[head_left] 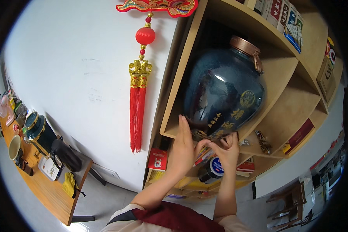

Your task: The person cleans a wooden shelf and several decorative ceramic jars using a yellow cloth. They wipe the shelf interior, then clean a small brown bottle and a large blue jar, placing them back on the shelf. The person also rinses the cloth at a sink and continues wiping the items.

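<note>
A big dark blue glazed jar [224,89] with gold lettering and a copper-coloured lid [245,45] stands in a compartment of the wooden shelf. My left hand [185,144] lies along the lower left of the jar, fingers straight and pointing up. At the lower right of its base, my right hand [227,150] has its fingers bent against the jar. The two thumbs come together just below the jar's front. Both hands press around its base, though part of the contact is hidden.
Below the jar, the wooden shelf [290,112] holds a dark round container [209,172] and a red book [157,159]. A red tassel ornament [137,116] hangs on the white wall to the left. A wooden table [46,189] carries a black kettle [67,154] and a green vessel [40,131].
</note>
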A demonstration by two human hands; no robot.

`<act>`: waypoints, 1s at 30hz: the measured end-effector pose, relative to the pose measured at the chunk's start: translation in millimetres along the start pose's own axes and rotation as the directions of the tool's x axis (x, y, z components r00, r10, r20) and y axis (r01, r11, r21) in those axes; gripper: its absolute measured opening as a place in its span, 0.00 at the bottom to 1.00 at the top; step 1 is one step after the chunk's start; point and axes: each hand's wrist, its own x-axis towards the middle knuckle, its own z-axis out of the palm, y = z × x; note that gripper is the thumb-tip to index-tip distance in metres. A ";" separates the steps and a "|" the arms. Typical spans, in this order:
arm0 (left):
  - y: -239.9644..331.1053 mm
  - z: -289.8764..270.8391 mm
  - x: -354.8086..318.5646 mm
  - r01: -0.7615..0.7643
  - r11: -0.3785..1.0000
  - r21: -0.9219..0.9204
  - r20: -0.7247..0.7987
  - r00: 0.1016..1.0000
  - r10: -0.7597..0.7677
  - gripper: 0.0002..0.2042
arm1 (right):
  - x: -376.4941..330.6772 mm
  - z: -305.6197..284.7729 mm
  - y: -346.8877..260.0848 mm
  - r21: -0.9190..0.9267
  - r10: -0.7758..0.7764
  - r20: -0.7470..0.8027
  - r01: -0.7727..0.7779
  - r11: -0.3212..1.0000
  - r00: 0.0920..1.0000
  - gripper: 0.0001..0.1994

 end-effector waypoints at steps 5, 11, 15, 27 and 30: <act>-6.4 -2.5 7.5 -0.004 1.000 0.024 0.023 1.000 0.003 0.47 | 3.9 6.1 10.6 -0.118 -0.074 -0.049 0.067 0.991 0.996 0.45; -14.2 -5.3 21.8 0.036 0.997 0.072 0.202 0.978 -0.050 0.46 | 11.4 15.6 8.2 -0.226 -0.127 -0.110 0.100 0.969 0.986 0.49; -13.8 -4.5 25.6 0.049 0.997 0.064 0.204 0.977 -0.061 0.46 | 14.6 17.0 2.1 -0.240 -0.050 -0.130 0.018 0.971 0.990 0.51; -17.5 14.9 25.6 -0.023 0.991 0.128 0.085 0.996 0.012 0.44 | 25.6 8.2 1.8 -0.295 -0.034 -0.085 0.007 0.955 0.996 0.52; -19.1 19.6 23.5 -0.016 0.989 0.145 0.051 0.999 0.009 0.44 | 29.1 7.5 4.3 -0.324 0.008 -0.045 -0.022 0.946 0.999 0.52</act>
